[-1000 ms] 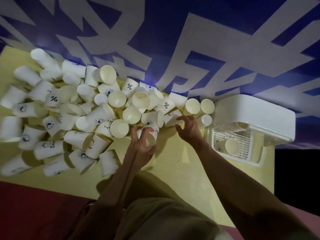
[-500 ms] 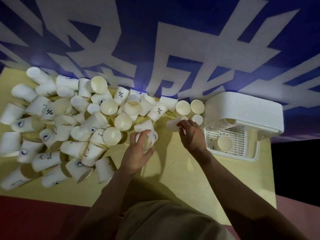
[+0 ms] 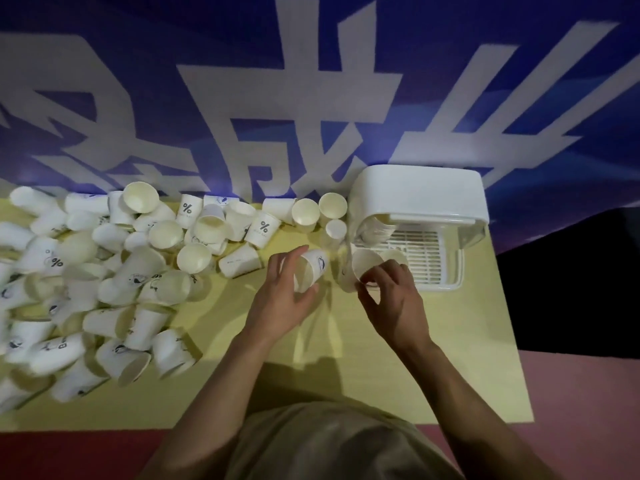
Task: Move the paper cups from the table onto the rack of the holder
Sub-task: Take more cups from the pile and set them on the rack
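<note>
Paper cups (image 3: 114,271) lie in a loose heap over the left half of the tabletop (image 3: 346,375), most on their sides, some printed with a percent sign or a small logo. A few more stand mouth-up along the far edge, just left of the holder (image 3: 419,199).

The left hand (image 3: 282,299) grips one cup (image 3: 310,270) near the middle of the tabletop, fingers and thumb curled round its wall, with the mouth tilted toward the person. The right hand (image 3: 391,299) pinches the rim of a second cup (image 3: 360,268), thumb and fingertips closed on it, just in front of the holder's near left corner. This cup is tilted, its mouth toward the rack (image 3: 429,251). Whether it touches the holder cannot be told.

The holder is white and sits at the far right corner of the tabletop, with a domed cover over a slatted rack. Another cup (image 3: 394,256) lies on the rack behind the right hand, and under the cover at the left a stack of rims (image 3: 375,226) shows.

A blue backdrop (image 3: 311,98) with large white characters hangs beyond the far edge.
</note>
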Motion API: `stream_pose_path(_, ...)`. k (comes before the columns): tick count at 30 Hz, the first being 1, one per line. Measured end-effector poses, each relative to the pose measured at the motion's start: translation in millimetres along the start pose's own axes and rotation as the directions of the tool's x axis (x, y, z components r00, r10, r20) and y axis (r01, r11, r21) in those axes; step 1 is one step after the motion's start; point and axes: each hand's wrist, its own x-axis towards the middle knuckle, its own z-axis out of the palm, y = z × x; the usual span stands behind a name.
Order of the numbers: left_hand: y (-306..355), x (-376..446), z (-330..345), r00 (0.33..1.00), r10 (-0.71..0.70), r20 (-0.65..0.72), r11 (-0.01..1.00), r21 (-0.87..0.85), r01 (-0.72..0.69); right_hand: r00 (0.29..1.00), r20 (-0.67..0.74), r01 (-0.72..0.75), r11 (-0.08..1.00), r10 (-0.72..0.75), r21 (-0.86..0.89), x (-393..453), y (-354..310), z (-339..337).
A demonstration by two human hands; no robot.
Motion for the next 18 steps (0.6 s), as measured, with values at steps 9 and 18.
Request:
stream_pose_path(9, 87.4, 18.3, 59.2, 0.985, 0.164, 0.055, 0.982, 0.083, -0.169, 0.997, -0.009, -0.076, 0.985, 0.078, 0.153, -26.2, 79.9, -64.5)
stream_pose_path(18, 122.8, 42.8, 107.4, 0.983, 0.117, 0.143, 0.937, 0.311, -0.157, 0.997, 0.027, -0.072, 0.973, 0.068, 0.221, -34.5, 132.5, -93.1)
